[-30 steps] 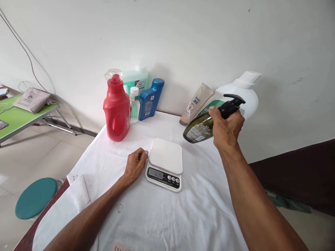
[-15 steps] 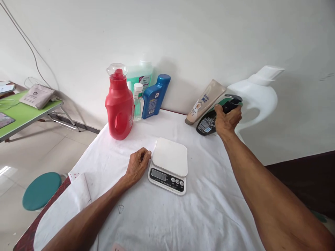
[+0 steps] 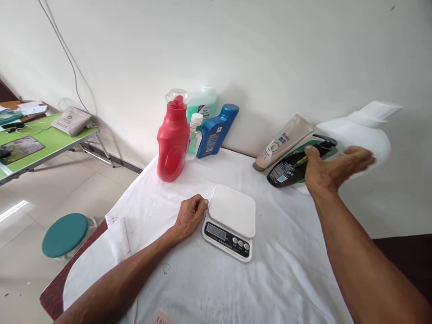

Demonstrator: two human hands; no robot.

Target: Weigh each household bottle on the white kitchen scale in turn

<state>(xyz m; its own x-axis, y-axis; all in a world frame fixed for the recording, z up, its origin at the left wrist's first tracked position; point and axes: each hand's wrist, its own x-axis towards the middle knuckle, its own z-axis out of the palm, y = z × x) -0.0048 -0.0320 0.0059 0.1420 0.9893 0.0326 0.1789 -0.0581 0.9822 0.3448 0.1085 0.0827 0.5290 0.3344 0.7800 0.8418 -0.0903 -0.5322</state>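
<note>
My right hand (image 3: 332,168) is open beside the black pump bottle (image 3: 288,168), fingers stretched toward the large white jug (image 3: 371,130) behind. Its thumb lies in front of the pump bottle; whether it touches is unclear. The pump bottle stands tilted at the table's back right, with a beige tube (image 3: 283,139) to its left. My left hand (image 3: 191,214) rests on the cloth in a loose fist, thumb side against or very near the white digital scale (image 3: 232,209). Nothing shows in its fingers, and nothing lies on the scale's platform.
At the back left stand a red detergent bottle (image 3: 172,148), a small clear bottle (image 3: 194,139), a blue bottle (image 3: 218,132) and a green jug (image 3: 207,96). A white cloth (image 3: 270,279) covers the table. A teal stool (image 3: 65,235) and green table (image 3: 64,144) are left; the wall is behind.
My right hand has loosened from the pump bottle and its fingers have spread to the right. My left hand stays by the scale. The whole view has shifted.
</note>
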